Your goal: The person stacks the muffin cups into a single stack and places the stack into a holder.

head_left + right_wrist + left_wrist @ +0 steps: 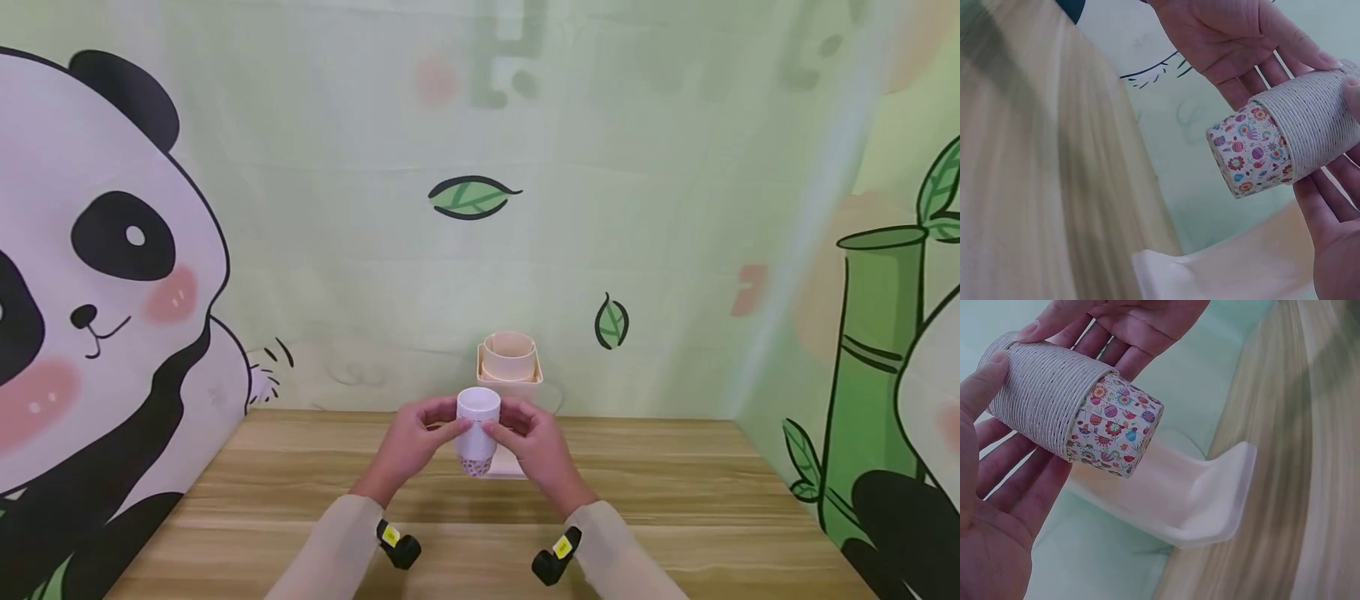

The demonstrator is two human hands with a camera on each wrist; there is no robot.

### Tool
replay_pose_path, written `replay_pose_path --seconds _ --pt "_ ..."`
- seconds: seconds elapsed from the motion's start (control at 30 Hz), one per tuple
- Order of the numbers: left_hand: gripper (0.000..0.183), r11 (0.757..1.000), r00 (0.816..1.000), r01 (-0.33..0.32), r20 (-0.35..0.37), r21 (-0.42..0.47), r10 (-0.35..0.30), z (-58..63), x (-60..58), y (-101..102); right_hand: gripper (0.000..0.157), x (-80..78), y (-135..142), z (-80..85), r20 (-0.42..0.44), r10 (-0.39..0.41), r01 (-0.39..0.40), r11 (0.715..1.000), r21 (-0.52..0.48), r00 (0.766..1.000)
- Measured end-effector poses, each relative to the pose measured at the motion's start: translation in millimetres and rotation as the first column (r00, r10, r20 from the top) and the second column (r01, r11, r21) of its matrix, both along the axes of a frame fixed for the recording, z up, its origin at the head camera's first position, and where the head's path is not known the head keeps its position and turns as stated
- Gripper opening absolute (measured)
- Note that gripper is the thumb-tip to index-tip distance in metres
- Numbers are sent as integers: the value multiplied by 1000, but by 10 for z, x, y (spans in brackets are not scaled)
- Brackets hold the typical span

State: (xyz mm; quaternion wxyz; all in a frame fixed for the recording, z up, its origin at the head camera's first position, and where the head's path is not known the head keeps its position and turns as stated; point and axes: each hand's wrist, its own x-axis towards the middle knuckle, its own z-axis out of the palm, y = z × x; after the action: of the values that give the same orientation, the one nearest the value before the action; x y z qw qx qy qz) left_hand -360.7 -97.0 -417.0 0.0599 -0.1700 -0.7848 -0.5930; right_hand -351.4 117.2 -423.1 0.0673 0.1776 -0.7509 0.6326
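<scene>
Both hands hold a nested stack of paper cups (pixel 477 442) upright, mouth up, in front of me. My left hand (pixel 414 440) grips it from the left, thumb on the near side and fingers behind. From the right, my right hand (pixel 542 442) grips it in the same way. Many closely spaced rims make up the stack's ridged upper part in the left wrist view. Its lowest cup (pixel 1116 427) shows a colourful flower print on white. Behind the hands stands a pale pink holder (pixel 510 388) with a round tube on top, partly hidden by them.
The holder's flat base (pixel 506 468) rests on the wood-grain table (pixel 675 483). A backdrop (pixel 360 250) printed with pandas, leaves and bamboo rises behind the table's far edge. Black wrist cameras (pixel 557 557) sit at both sleeve cuffs.
</scene>
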Motion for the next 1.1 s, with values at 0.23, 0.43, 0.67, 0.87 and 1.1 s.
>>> replay_pose_path --seconds 0.23,0.43,0.67,0.87,1.1 --pt "43 1000 1000 22 -7 16 -22 118 -58 55 42 -73 92 131 -44 9 -7 1000 28 999" --pt "43 1000 999 28 -22 9 -28 219 -118 95 41 -111 159 257 -61 -1 4 999 43 998" --pt "40 999 998 45 -50 9 -44 386 -160 160 43 -141 225 425 -60 -5 8 999 51 998" --pt "39 999 995 50 -82 -12 -51 498 -205 214 45 -166 286 560 -40 -4 6 999 52 999" --pt "39 998 992 65 -110 -26 -68 595 -294 272 51 -241 362 668 -45 -6 9 998 67 999"
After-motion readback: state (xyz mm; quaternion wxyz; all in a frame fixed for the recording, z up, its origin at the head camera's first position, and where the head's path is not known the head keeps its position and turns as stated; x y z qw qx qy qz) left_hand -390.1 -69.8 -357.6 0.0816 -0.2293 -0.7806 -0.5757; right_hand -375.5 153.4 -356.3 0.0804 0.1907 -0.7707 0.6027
